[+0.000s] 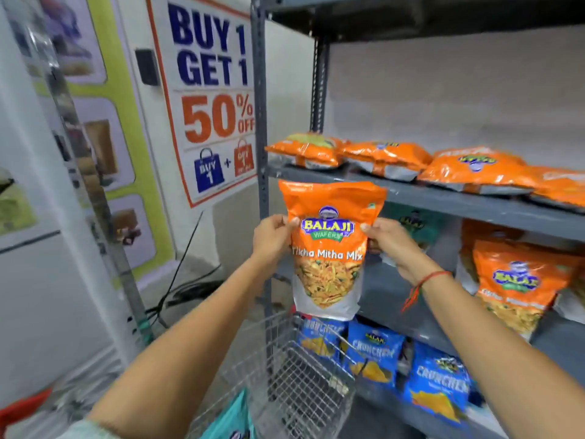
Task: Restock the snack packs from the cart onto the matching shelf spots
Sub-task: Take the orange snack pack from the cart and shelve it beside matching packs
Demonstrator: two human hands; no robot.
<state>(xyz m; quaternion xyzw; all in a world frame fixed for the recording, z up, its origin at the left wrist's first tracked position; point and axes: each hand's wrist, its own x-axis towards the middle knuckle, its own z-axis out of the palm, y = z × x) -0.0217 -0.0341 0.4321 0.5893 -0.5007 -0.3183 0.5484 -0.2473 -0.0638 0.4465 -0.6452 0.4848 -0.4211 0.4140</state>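
Note:
An orange Tikha Mitha Mix pack (329,248) hangs upright in front of the grey shelf unit, held by both hands. My left hand (272,237) grips its left edge and my right hand (387,240) grips its right edge. Matching orange packs (471,171) lie flat on the upper shelf (459,201) just above and behind it. More orange packs (519,283) stand on the middle shelf at the right. The wire cart (300,378) is below my arms, with a teal pack (234,419) showing in it.
Blue Crunchem packs (440,381) line the lowest shelf. Teal packs (414,226) sit at the back of the middle shelf, behind my right hand. The shelf upright (261,137) stands left of the held pack. A promo poster (212,90) covers the wall; cables (186,289) trail on the floor.

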